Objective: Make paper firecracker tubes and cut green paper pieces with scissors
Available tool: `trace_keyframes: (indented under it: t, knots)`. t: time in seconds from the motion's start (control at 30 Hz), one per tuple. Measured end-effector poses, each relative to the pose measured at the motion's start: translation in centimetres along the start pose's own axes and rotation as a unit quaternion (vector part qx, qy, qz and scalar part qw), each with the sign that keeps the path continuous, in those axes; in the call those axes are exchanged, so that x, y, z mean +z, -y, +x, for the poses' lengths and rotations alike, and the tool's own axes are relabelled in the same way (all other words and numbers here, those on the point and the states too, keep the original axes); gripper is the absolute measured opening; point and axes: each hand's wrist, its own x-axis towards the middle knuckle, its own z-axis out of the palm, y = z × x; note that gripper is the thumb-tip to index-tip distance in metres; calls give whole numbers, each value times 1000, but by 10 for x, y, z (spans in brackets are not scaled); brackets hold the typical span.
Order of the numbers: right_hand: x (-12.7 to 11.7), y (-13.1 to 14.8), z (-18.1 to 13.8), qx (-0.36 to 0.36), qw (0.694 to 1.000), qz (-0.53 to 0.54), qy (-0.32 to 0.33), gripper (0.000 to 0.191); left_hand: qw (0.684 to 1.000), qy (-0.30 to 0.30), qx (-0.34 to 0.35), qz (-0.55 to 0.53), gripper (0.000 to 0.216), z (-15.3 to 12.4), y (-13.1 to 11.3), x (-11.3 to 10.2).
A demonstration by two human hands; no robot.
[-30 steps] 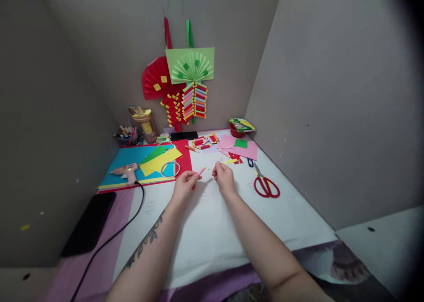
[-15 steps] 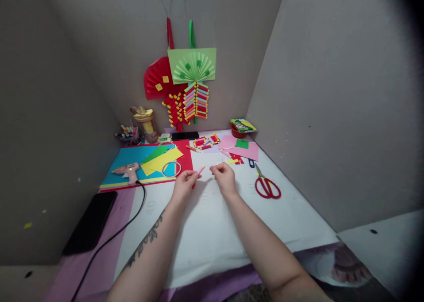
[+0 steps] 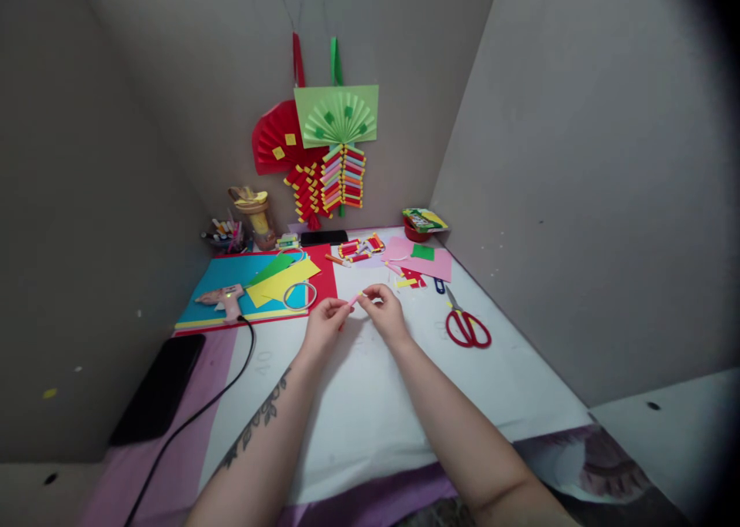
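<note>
Between my two hands, above the white table cover, is a small pink paper roll with a yellow end. My left hand pinches its near part. The fingertips of my right hand are closed on the yellow end. Beyond my hands lies a group of finished red-and-yellow paper rolls, with an orange marker beside them. Red and yellow paper scraps lie past my right hand.
A pink glue gun with a black cord rests on stacked coloured paper at left, above a black phone-like slab. Red-handled scissors lie right. Paper fan hangings are on the back wall.
My right hand has moved left and its fingertips now meet the yellow end of the paper roll. My left hand still holds the roll.
</note>
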Motion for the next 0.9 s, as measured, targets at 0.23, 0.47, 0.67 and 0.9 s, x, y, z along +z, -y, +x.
trace_keyframes:
  t: [0.23,0.47,0.67,0.9]
  knots:
    - [-1,-1,0,15,999,13,26,16,1000,9,1,24,29,-2,0,1]
    - [-1,-2,0,2,999,-45,1,19,1000,13,-5,20,29,-2,-1,2]
    - [-6,2,1,-1,998,-55,-42,22,1000,-7,0,23,30,1,2,0]
    - [-1,1,0,5,1000,6,0,20,1000,-7,-4,7,31,1,1,-1]
